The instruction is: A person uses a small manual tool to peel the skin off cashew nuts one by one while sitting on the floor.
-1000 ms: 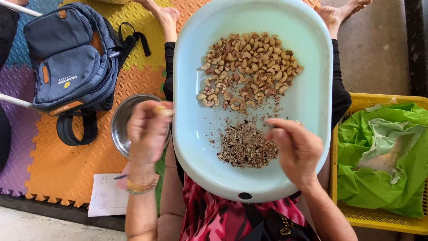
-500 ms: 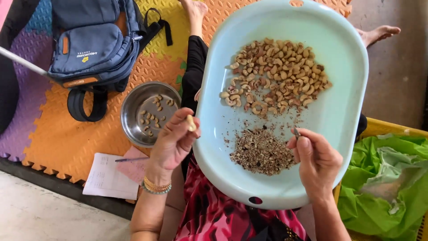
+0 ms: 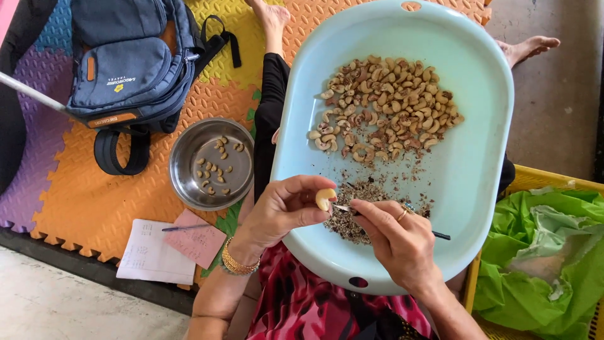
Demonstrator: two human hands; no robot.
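Peeled cashew (image 3: 324,198) pinched in left hand (image 3: 283,211) fingertips, over near end of pale blue tub (image 3: 478,157) | right hand (image 3: 399,242) closed on small knife (image 3: 345,208), tip seemingly touching nut | skin scraps (image 3: 365,211) beneath | cashew heap (image 3: 384,107) farther up tub | steel bowl (image 3: 211,164) of kernels left, on foam mat (image 3: 75,208)

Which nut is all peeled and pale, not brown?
The cashew pinched in the left hand. It looks smooth and creamy yellow; those in the pile on the blue tray look brown-skinned.
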